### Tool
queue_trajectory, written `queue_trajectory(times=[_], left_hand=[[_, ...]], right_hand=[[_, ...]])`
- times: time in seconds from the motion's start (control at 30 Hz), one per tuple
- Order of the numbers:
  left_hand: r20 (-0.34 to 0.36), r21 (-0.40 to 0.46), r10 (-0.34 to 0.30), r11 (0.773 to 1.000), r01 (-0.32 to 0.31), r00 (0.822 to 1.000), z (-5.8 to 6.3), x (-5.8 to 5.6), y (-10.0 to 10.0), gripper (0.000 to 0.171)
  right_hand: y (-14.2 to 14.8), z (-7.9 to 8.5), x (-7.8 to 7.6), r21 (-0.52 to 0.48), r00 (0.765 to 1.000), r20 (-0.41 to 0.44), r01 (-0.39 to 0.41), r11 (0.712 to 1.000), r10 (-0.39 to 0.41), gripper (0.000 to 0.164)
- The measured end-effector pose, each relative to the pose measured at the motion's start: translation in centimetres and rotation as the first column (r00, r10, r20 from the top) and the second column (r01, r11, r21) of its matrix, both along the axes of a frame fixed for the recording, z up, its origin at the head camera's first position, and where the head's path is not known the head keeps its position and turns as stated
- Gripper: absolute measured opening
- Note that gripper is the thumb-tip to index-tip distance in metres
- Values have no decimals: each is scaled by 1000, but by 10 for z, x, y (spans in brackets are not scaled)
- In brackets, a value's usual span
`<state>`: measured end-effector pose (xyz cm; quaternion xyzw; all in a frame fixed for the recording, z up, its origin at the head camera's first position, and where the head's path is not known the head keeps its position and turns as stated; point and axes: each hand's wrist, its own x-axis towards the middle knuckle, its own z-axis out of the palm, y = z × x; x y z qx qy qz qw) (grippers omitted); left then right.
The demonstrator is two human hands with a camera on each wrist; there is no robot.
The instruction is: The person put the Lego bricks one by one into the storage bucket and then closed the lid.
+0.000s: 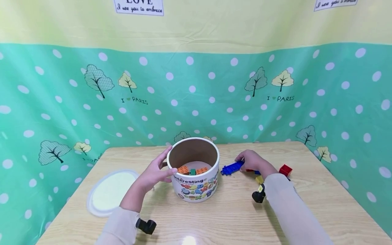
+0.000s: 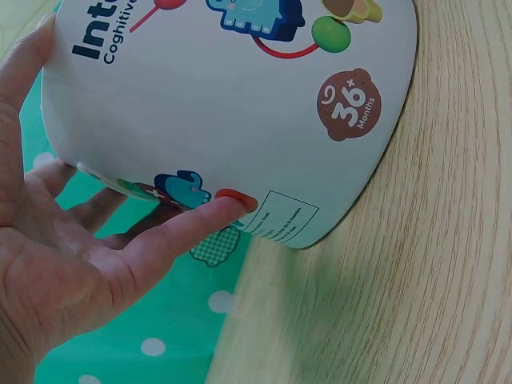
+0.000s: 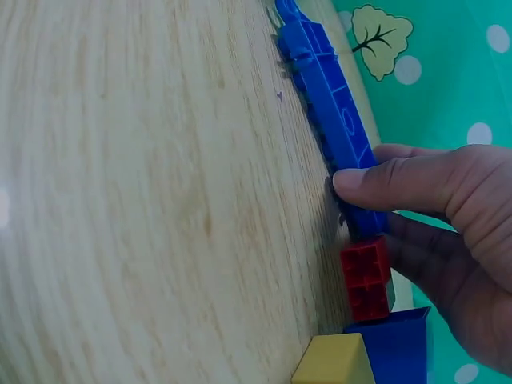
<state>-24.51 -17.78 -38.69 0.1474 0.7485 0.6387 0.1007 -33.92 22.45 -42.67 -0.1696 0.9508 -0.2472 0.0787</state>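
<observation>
My left hand (image 1: 154,174) holds the side of a round white toy bucket (image 1: 192,193), thumb at the rim and fingers spread along its wall. The bucket stands upright, printed with "Interesting" and colourful pictures. Orange bricks (image 1: 183,170) and a green brick (image 1: 192,172) show inside it. To the bucket's right, my right hand (image 1: 253,160) pinches a long blue toy train base (image 3: 340,120) between thumb and fingers, low over the table. Just below its near end in the right wrist view are a red brick (image 3: 366,278), a blue block (image 3: 398,346) and a yellow block (image 3: 334,360).
A round white lid (image 1: 113,192) lies on the wooden table (image 1: 226,221) left of the bucket. Another red brick (image 1: 285,170) sits beyond my right wrist. A green and yellow printed curtain (image 1: 196,92) hangs behind the table's far edge.
</observation>
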Motion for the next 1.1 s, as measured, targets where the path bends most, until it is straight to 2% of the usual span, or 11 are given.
queue_trajectory(times=[0.2,0.5,0.9,1.1], left_hand=[[-11,-2,-5,1000,5,1000,0,0,-1,94],[-3,-1,4,1000,-4,1000,1,-1,-1,95],[-2,21,-20,1000,20,1000,-3,-3,2,94],[-2,12,-7,1000,7,1000,0,-1,0,94]], right_hand=[[4,2,1,-36,999,-35,10,999,-11,40],[12,9,5,-171,998,-13,56,984,-60,41],[22,27,18,-186,997,-71,-16,982,3,41],[20,38,22,-216,996,-89,-34,976,15,43]])
